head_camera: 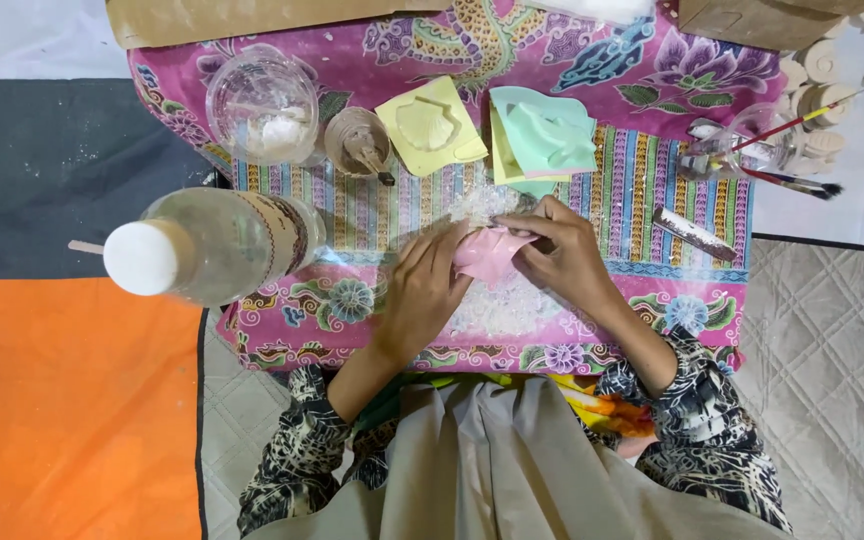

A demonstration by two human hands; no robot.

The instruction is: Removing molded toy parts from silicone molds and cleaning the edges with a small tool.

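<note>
Pink mould: soft pink piece (489, 254), bent and creased, lifted just above the patterned cloth (652, 70) at table centre, near the person's body.
Left hand: left hand (424, 290) closed on the pink piece's left edge, fingers curled over it.
Right hand: right hand (564, 252) pinching the right and top edge, fingertips folded onto the pink surface.
Under the hands: white powder and crumbs (497, 305) scattered on the cloth.
Behind the hands: yellow mould (430, 126) and pale green mould (547, 135), flat on the cloth, each with a raised shape.
Far left: clear bottle with white cap (207, 245), lying on its side; clear cup of white powder (262, 105); small brown cup (357, 140) beside it.
Right: paintbrushes (802, 180) by a clear jar (747, 145); flat scraper (694, 234) just beside the right hand.
</note>
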